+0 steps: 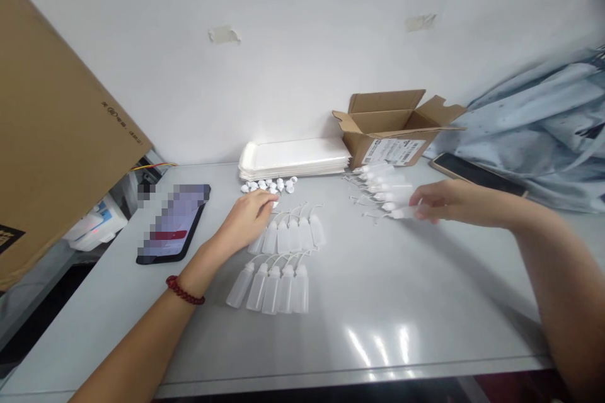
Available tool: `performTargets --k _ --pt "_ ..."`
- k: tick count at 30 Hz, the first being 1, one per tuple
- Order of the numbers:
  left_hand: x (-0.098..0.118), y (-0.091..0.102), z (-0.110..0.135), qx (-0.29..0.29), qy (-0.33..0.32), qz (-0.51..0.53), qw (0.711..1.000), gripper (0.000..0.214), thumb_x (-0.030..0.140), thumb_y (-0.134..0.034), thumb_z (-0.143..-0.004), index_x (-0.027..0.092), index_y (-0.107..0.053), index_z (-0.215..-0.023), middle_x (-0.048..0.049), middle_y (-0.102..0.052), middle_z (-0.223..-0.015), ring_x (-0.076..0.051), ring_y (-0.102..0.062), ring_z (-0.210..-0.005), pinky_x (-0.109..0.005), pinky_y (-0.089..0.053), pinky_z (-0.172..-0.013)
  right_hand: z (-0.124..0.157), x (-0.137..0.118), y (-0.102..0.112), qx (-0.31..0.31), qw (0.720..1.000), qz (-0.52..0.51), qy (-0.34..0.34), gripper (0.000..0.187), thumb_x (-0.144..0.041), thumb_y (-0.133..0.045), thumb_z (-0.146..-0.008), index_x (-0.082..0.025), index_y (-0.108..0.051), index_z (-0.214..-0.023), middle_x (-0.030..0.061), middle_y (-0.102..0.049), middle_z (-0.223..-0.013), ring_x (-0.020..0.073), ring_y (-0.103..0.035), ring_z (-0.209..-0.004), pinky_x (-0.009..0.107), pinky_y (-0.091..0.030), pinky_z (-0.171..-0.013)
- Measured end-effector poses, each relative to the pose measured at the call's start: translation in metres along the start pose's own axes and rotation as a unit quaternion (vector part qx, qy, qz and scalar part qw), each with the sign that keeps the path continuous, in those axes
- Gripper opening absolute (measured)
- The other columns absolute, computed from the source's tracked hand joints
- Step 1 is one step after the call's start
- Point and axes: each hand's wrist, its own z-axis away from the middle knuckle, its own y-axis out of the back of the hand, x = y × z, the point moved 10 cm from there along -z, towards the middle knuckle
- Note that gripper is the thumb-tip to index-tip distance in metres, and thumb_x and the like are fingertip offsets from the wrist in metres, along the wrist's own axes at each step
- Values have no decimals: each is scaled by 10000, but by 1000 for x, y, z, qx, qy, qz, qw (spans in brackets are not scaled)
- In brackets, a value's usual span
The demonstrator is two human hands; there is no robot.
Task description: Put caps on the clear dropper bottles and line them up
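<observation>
My left hand [250,219] reaches over the table with thumb and fingertips pinched together, at the near edge of a small pile of white caps [262,185]. A white cap [275,204] shows right at those fingertips. Below that hand lie two rows of translucent squeeze bottles [271,289] with thin tubes at their necks; the hand partly covers the upper row [293,236]. On the right, my right hand [437,203], slightly blurred, has its fingers around the base of the nearest bottle [401,213] in another group of bottles [385,190] with white tops.
A stack of white envelopes [297,157] lies against the wall, beside an open cardboard box [392,129]. One phone [174,223] rests at the left, another phone [475,175] at the right near grey-blue cloth [534,132]. A large cardboard sheet [51,119] stands at the left.
</observation>
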Motion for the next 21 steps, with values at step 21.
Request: performTargets --k 21 --pt "0 0 4 -13 32 -18 999 265 264 -490 -853 175 -697 -994 -66 -689 -924 -188 -627 -748 -315 -489 -731 -5 27 -1 1 995 -17 -96 127 -282 -596 -772 -177 -537 -810 108 -730 -710 187 -675 -588 305 -435 -590"
